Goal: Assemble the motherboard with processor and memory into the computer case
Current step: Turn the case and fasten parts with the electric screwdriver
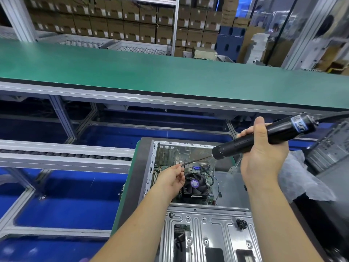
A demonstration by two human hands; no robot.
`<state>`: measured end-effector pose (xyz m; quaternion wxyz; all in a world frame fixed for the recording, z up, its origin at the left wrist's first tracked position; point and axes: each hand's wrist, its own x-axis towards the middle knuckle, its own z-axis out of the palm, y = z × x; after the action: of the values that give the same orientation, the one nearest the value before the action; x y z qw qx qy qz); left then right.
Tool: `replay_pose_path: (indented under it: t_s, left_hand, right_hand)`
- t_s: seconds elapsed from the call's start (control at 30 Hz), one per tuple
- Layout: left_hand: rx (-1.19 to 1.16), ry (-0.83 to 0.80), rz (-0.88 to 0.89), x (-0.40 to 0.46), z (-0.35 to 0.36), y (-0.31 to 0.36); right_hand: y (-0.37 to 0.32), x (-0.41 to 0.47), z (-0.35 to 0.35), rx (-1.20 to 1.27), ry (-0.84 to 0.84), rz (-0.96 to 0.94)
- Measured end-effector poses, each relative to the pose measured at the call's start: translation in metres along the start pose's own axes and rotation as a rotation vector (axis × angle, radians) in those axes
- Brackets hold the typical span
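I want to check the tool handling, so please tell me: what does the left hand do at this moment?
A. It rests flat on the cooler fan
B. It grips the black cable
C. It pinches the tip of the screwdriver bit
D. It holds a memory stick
C: the left hand pinches the end of the thin bit of the electric screwdriver, which the right hand grips above the open case.

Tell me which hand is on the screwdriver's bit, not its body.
The left hand pinches the thin bit's tip above the motherboard; the right hand grips the electric screwdriver by its black body.
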<state>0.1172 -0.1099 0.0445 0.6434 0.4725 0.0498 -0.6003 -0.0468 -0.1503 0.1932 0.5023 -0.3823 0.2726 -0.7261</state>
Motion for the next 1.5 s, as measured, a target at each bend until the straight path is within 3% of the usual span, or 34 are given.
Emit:
replay_pose_path:
  t_s: [0.23, 0.63, 0.7, 0.87, 1.2, 1.5]
  left_hand:
    - [0.025, 0.009, 0.032, 0.001, 0.003, -0.001]
    - [0.126, 0.087, 0.105, 0.000, 0.004, -0.002]
    - [0.113, 0.111, 0.112, 0.001, 0.004, -0.002]
    - [0.064, 0.207, 0.132, 0.005, 0.003, 0.004]
    - [-0.140, 0.384, 0.026, 0.021, 0.003, 0.019]
    - [-0.164, 0.343, 0.001, 0.025, 0.003, 0.021]
  right_hand:
    - [0.001, 0.003, -0.004, 0.012, -0.030, 0.037]
    - [0.001, 0.005, -0.009, 0.030, -0.334, 0.082]
    - [0.003, 0.005, -0.004, 0.013, -0.388, 0.100]
    - [0.023, 0.005, 0.012, -0.079, -0.342, 0.033]
    - [0.064, -0.014, 0.054, -0.338, -0.494, 0.025]
    - [0.081, -0.016, 0.068, -0.395, -0.549, 0.048]
